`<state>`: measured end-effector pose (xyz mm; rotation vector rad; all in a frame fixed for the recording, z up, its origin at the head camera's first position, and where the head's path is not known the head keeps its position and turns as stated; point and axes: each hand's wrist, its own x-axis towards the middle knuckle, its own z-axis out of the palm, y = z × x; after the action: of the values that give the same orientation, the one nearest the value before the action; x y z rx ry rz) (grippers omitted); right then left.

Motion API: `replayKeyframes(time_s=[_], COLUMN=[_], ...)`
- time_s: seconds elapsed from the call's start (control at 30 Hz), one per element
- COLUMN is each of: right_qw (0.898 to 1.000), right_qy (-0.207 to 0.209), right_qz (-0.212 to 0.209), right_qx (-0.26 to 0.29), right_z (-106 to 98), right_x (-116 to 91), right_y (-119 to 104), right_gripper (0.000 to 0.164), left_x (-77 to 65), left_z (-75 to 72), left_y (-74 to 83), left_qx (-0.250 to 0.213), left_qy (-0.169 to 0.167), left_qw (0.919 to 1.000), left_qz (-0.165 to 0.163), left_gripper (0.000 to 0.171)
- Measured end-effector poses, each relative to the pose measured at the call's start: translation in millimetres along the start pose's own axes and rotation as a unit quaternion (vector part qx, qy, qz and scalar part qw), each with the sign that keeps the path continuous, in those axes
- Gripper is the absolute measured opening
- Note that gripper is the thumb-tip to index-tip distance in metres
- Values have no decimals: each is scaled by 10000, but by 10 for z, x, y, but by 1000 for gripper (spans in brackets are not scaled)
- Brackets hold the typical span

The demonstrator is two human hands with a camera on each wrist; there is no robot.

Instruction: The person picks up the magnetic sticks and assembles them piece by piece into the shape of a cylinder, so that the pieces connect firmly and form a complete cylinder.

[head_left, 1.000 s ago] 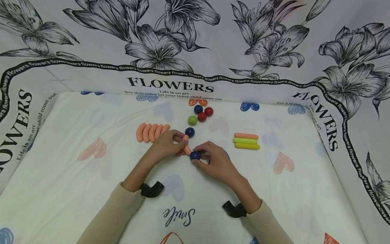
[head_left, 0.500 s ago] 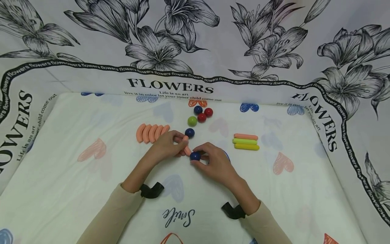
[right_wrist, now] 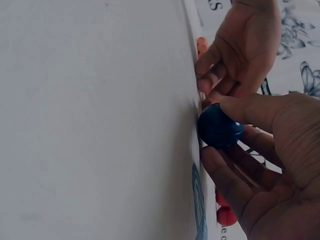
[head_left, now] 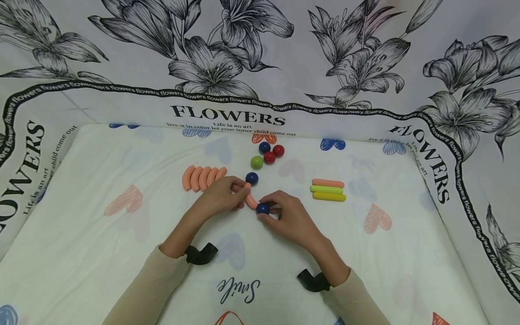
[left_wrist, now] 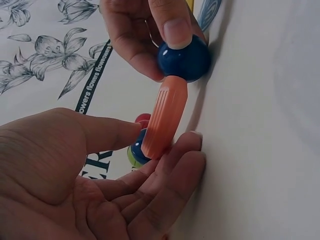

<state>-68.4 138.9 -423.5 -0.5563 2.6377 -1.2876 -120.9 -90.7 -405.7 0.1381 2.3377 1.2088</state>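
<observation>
My left hand pinches a curved orange toy rod between thumb and fingers. One end of the rod meets a glossy dark blue ball, which my right hand grips with thumb and fingertips. In the right wrist view this ball sits low over the cloth, in front of the left hand. Just beyond the rod's far end lies a second blue ball, with the rod's tip right at its edge in the head view. The left fingers hide part of the rod.
Several curved orange rods lie in a row left of the hands. Behind are a green ball, two red balls and a blue ball. Three straight rods lie to the right on the patterned white cloth.
The gripped blue ball and the rod's near end have shifted slightly right, so more of the rod shows. The second blue ball now sits a little closer to the rod's far tip.
</observation>
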Motion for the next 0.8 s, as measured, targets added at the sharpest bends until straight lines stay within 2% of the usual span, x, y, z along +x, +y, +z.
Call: replayKeyframes(time_s=[0.17, 0.37, 0.6, 0.73, 0.8], right_qw=[9999, 9995, 9994, 9996, 9996], right_qy=[-112, -297, -307, -257, -287], right_qz=[34, 80, 167, 98, 16], right_qx=[62, 123, 8, -2, 24], right_z=[6, -6, -87, -141, -142], right_x=[0, 6, -33, -35, -19], right_y=[10, 17, 62, 82, 83], right_gripper=[35, 33, 34, 34, 34], left_x=[-24, -63, -116, -163, -196], left_z=[-50, -100, -127, -221, -294], left_y=[-20, -18, 44, 89, 96], left_qx=[53, 351, 841, 813, 767], left_qy=[-142, -206, 72, 212, 300], left_qw=[9999, 9991, 9959, 9953, 9956], left_qz=[27, 93, 338, 482, 452], left_gripper=[46, 44, 33, 33, 33])
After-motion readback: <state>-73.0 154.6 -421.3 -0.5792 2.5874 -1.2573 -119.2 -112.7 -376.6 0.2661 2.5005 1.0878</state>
